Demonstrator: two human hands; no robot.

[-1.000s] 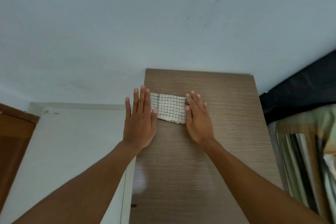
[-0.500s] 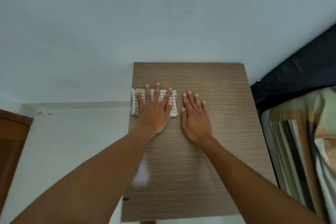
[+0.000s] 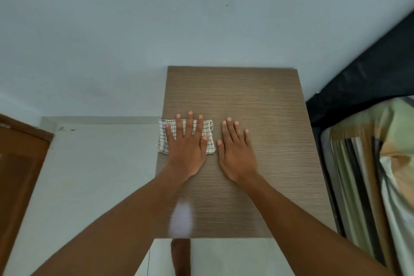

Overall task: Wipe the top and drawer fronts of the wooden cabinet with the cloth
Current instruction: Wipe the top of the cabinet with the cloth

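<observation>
place: a home bedroom is indicated | right: striped bedding (image 3: 367, 163) is seen just beside the right edge of the wooden cabinet (image 3: 257, 101) | behind: a plain painted wall (image 3: 112, 29) is met by the cabinet's far edge | left: a brown wooden door (image 3: 20, 163) and a pale floor (image 3: 89, 175) are seen

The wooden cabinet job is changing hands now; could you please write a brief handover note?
Left hand: flat, fingers straight, pressing the folded white black-checked cloth.
Right hand: flat on bare wood beside the cloth, holding nothing.
Cloth lies at the left edge of the brown wood-grain cabinet top.
Done: top wipe begun; extent unclear.
Left: rest of top, then drawer fronts, out of view.
</observation>
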